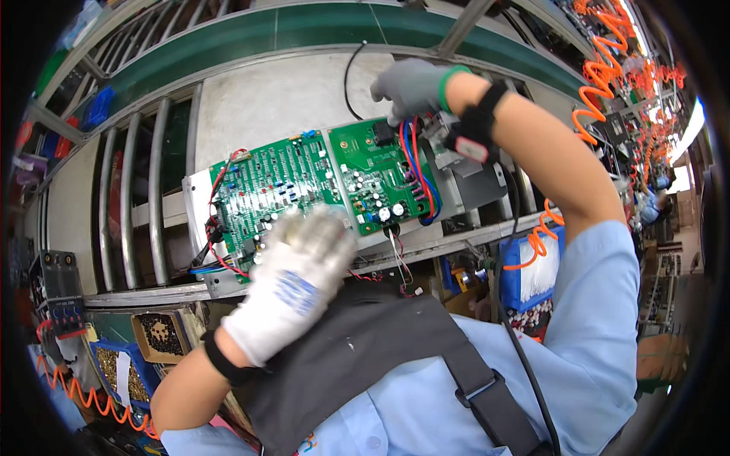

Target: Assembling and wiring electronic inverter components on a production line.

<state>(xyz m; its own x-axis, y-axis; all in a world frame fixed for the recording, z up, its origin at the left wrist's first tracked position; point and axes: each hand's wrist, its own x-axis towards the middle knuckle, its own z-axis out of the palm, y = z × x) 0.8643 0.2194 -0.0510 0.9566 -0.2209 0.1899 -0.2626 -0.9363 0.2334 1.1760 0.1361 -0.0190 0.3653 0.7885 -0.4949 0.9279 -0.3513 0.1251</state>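
Observation:
A green circuit board assembly (pixel 274 178), split by a light metal strip, lies on a metal base on the bench before me. My left hand (pixel 304 247), in a white glove, is over the board's near edge. Its fingers are smeared by motion, and what lies under them is hidden. My right hand (pixel 414 87), in a grey glove with a green cuff, hovers by the board's far right corner. Its fingers are bent and apart, with nothing visible between them. Just below it, red and blue wires (pixel 415 163) run along the board, beside a grey metal bracket (pixel 475 178).
A black cable (pixel 347 80) lies on the pale plate behind the board. Metal rollers (pixel 156 194) run at the left. Bins of small screws (pixel 122 372) stand at the lower left. A blue bin of white parts (pixel 536 270) and orange coiled hoses (pixel 589 95) are at the right.

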